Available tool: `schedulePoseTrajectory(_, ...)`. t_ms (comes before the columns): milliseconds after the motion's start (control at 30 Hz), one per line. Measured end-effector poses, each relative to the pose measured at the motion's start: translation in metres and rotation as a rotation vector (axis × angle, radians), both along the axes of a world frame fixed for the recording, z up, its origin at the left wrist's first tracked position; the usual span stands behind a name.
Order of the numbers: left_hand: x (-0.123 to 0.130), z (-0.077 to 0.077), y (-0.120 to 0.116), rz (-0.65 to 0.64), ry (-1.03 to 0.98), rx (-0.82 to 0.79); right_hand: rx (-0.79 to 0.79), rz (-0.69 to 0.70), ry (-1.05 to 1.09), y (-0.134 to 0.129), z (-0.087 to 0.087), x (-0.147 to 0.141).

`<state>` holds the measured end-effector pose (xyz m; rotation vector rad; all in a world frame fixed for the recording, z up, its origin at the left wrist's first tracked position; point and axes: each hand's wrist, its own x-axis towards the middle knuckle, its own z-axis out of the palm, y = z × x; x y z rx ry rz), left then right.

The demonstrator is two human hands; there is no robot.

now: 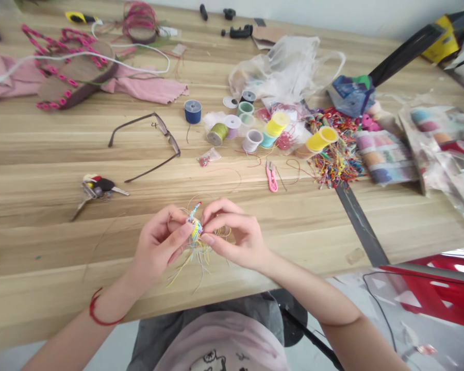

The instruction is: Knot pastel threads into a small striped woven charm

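Observation:
Over the table's near edge, my left hand point(164, 234) pinches a small knotted cord piece point(196, 230) between thumb and fingers. The piece is yellow, light blue and white, with a thin blue braided tail ending in red at its top. Loose yellow and pale cord ends point(196, 260) hang below it. My right hand point(235, 232) is closed in a pinch at the right side of the piece, on what looks like one of its thin cords; the fingertips partly hide it. Pink thread snips point(271, 176) lie beyond my right hand.
Thread spools point(252, 140) stand mid-table, beside a tangle of coloured cords point(334, 154) and a plastic bag point(282, 67). Eyeglasses point(166, 131) and keys point(98, 186) lie to the left. Farther back are a pink cloth point(150, 85) and a wooden slab point(79, 85).

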<state>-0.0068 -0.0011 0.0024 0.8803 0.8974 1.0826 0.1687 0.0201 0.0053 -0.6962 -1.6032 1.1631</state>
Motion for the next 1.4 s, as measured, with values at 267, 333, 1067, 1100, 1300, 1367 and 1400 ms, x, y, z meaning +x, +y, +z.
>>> schedulePoseTrajectory(267, 0.001, 0.0, -0.001, 0.038, 0.043, 0.06, 0.001, -0.004, -0.016, 0.001, -0.001, 0.0)
schedulePoseTrajectory(333, 0.002, 0.0, -0.001, 0.035, 0.035, 0.067, 0.009, -0.006, -0.017, 0.001, -0.001, 0.0)
schedulePoseTrajectory(1067, 0.002, 0.007, 0.001, -0.21, -0.317, -0.2, -0.022, 0.141, 0.053, 0.002, 0.003, 0.004)
schedulePoseTrajectory(1100, 0.002, 0.007, 0.0, -0.212, -0.319, -0.207, -0.021, 0.143, 0.054, 0.002, 0.003, 0.004)
schedulePoseTrajectory(1300, 0.002, 0.009, 0.0, -0.174, -0.251, -0.211, -0.014, 0.144, 0.064, 0.002, 0.003, 0.005)
schedulePoseTrajectory(1367, 0.003, 0.01, 0.001, -0.124, -0.21, -0.208, -0.012, 0.137, 0.072, 0.002, 0.002, 0.005)
schedulePoseTrajectory(1400, 0.004, 0.011, 0.001, -0.085, -0.184, -0.208, -0.016, 0.131, 0.08, 0.002, 0.002, 0.006)
